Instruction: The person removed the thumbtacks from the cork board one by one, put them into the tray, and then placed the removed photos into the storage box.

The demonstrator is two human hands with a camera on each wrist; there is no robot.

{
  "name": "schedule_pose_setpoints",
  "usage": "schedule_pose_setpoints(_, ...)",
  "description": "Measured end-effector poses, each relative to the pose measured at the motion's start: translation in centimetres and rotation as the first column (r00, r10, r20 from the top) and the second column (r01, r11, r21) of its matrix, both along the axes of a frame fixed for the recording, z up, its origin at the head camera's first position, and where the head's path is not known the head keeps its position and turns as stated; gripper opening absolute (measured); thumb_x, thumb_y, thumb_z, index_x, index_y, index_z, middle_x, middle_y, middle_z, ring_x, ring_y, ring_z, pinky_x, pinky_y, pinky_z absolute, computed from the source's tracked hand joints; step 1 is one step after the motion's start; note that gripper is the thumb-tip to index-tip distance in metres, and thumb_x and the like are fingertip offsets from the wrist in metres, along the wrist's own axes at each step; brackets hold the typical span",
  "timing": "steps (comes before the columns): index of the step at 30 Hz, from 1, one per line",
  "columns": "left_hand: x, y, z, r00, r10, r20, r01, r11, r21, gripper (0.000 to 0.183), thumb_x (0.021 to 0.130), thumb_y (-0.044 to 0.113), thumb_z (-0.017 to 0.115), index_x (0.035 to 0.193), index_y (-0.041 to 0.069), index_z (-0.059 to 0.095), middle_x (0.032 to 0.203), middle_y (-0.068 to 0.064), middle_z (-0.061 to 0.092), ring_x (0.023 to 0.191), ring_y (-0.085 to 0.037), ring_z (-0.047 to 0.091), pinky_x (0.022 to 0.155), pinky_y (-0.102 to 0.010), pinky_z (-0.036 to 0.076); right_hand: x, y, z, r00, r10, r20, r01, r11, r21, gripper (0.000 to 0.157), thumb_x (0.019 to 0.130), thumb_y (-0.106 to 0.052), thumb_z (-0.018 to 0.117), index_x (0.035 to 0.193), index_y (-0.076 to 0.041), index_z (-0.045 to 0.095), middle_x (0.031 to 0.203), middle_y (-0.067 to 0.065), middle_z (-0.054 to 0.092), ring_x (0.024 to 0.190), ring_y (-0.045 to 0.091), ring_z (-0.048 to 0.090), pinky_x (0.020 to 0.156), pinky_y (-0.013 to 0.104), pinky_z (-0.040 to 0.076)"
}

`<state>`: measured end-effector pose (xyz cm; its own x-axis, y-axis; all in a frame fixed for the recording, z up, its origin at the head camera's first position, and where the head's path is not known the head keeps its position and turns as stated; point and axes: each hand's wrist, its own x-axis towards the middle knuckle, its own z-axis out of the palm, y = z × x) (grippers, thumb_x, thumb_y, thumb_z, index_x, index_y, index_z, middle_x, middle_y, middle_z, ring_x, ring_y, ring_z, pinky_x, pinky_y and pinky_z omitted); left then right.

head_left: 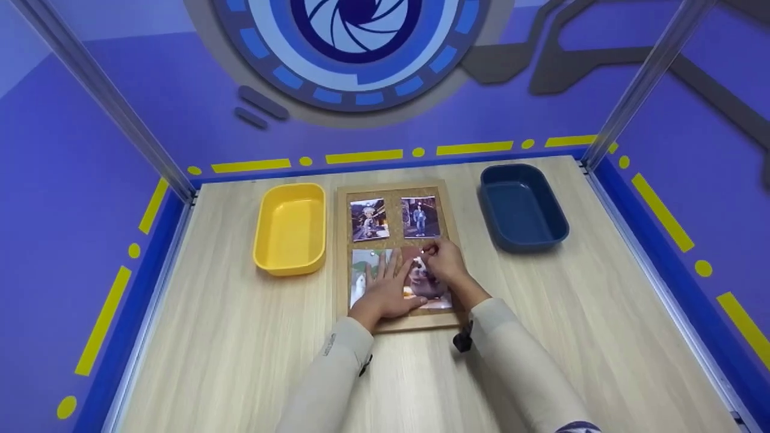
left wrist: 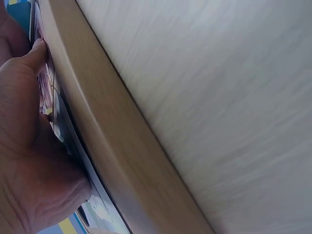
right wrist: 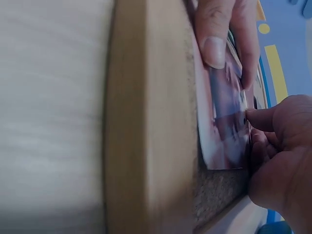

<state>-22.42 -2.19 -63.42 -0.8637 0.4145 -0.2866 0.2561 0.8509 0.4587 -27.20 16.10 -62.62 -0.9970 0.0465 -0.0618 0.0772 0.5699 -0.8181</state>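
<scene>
A wood-framed corkboard (head_left: 341,264) lies flat on the table with two photos in its upper half and two larger ones below. My left hand (head_left: 388,294) rests with spread fingers across the lower left photo (head_left: 359,282) and the lower right photo (head_left: 434,294). At the top of the lower right photo, my right hand (head_left: 446,261) pinches a small pushpin (head_left: 425,250), mostly hidden by the fingers. Another pushpin (head_left: 372,254) sits at the top of the lower left photo. In the right wrist view, the right thumb and fingertips meet beside the photo (right wrist: 226,131).
A yellow tray (head_left: 290,264) stands left of the board, and a dark blue tray (head_left: 529,246) stands to its right. The upper left photo (head_left: 369,219) and upper right photo (head_left: 421,216) lie beyond the hands. Purple walls enclose the table's back and sides.
</scene>
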Motion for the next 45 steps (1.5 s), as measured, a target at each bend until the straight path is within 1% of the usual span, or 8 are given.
schedule_pose_setpoints(7, -0.4, -0.1, -0.2, 1.000, -0.004, 0.002, 0.004, 1.000, -0.015, 0.107, 0.094, 0.075, 0.058, 0.174, 0.027, 0.003, 0.180, -0.003, -0.018, 0.167, -0.035, -0.019, 0.129, -0.068, -0.019, -0.6, -0.1, 0.4, 0.999, -0.010, 0.049, 0.010, 1.000, -0.005, 0.019, 0.090, 0.008, 0.062, 0.106, 0.003, 0.071, 0.085, 0.005, 0.064, 0.074, 0.014, 0.056, 0.059, 0.021, 0.043)
schedule_pose_setpoints(13, -0.2, -0.1, 0.2, 1.000, -0.008, 0.018, 0.008, 1.000, -0.023, 0.108, 0.095, 0.074, 0.058, 0.174, 0.027, 0.003, 0.180, -0.004, -0.019, 0.167, -0.035, -0.020, 0.130, -0.068, -0.018, -0.7, -0.2, 0.4, 0.998, -0.030, 0.064, 0.029, 0.999, 0.018, 0.007, 0.095, -0.001, 0.070, 0.102, 0.001, 0.071, 0.086, 0.005, 0.064, 0.076, 0.015, 0.057, 0.061, 0.021, 0.044)
schedule_pose_setpoints(19, 0.1, -0.1, 0.2, 1.000, -0.002, 0.009, 0.002, 1.000, 0.001, 0.107, 0.095, 0.074, 0.058, 0.174, 0.025, 0.006, 0.181, -0.006, -0.016, 0.167, -0.037, -0.018, 0.130, -0.069, -0.017, -0.7, -0.2, 0.3, 0.995, -0.034, 0.091, 0.032, 0.999, 0.021, 0.004, 0.096, -0.004, 0.071, 0.100, -0.002, 0.070, 0.086, 0.004, 0.063, 0.077, 0.016, 0.057, 0.061, 0.022, 0.044)
schedule_pose_setpoints(23, 0.3, -0.1, 0.4, 1.000, -0.003, 0.006, 0.003, 1.000, 0.014, 0.107, 0.094, 0.073, 0.060, 0.174, 0.024, 0.008, 0.182, -0.008, -0.011, 0.168, -0.039, -0.013, 0.131, -0.071, -0.013, -0.7, -0.1, 0.3, 0.997, -0.026, 0.078, 0.023, 0.999, 0.045, 0.004, 0.095, -0.005, 0.072, 0.097, -0.002, 0.070, 0.084, 0.003, 0.062, 0.078, 0.016, 0.057, 0.063, 0.022, 0.043)
schedule_pose_setpoints(30, 0.0, 0.0, 0.1, 1.000, -0.006, 0.010, 0.006, 1.000, 0.005, 0.107, 0.094, 0.074, 0.058, 0.174, 0.024, 0.006, 0.181, -0.004, -0.016, 0.167, -0.036, -0.018, 0.129, -0.069, -0.018, -0.9, 0.0, 0.6, 0.997, -0.021, 0.069, 0.017, 0.998, 0.058, 0.005, 0.095, -0.005, 0.071, 0.098, -0.001, 0.070, 0.083, 0.003, 0.062, 0.077, 0.017, 0.056, 0.063, 0.023, 0.043)
schedule_pose_setpoints(38, -0.1, 0.1, 0.1, 1.000, -0.015, -0.018, 0.014, 1.000, -0.019, 0.107, 0.094, 0.076, 0.056, 0.174, 0.025, 0.007, 0.181, -0.005, -0.013, 0.168, -0.036, -0.016, 0.130, -0.069, -0.015, -1.0, 0.1, 0.6, 0.997, -0.005, 0.071, -0.001, 0.997, 0.080, 0.005, 0.095, -0.006, 0.072, 0.098, -0.003, 0.069, 0.084, 0.003, 0.062, 0.077, 0.017, 0.057, 0.064, 0.023, 0.043)
schedule_pose_setpoints(41, 0.1, 0.1, 0.4, 1.000, -0.012, -0.020, 0.012, 1.000, -0.010, 0.106, 0.094, 0.075, 0.056, 0.174, 0.024, 0.008, 0.182, -0.006, -0.011, 0.168, -0.037, -0.014, 0.131, -0.070, -0.014, -1.1, 0.2, 0.7, 0.996, 0.010, 0.084, -0.018, 0.996, 0.088, 0.006, 0.096, -0.007, 0.072, 0.098, -0.003, 0.068, 0.082, 0.002, 0.060, 0.077, 0.017, 0.056, 0.063, 0.024, 0.043)
schedule_pose_setpoints(45, 0.4, 0.0, 1.4, 1.000, -0.011, -0.019, 0.010, 1.000, -0.008, 0.104, 0.095, 0.071, 0.058, 0.174, 0.021, 0.011, 0.182, -0.010, -0.007, 0.169, -0.040, -0.009, 0.131, -0.072, -0.009, -1.2, 0.2, 0.8, 0.996, 0.025, 0.090, -0.033, 0.996, 0.084, 0.006, 0.095, -0.005, 0.072, 0.098, -0.001, 0.068, 0.082, 0.002, 0.060, 0.077, 0.017, 0.057, 0.063, 0.023, 0.043)
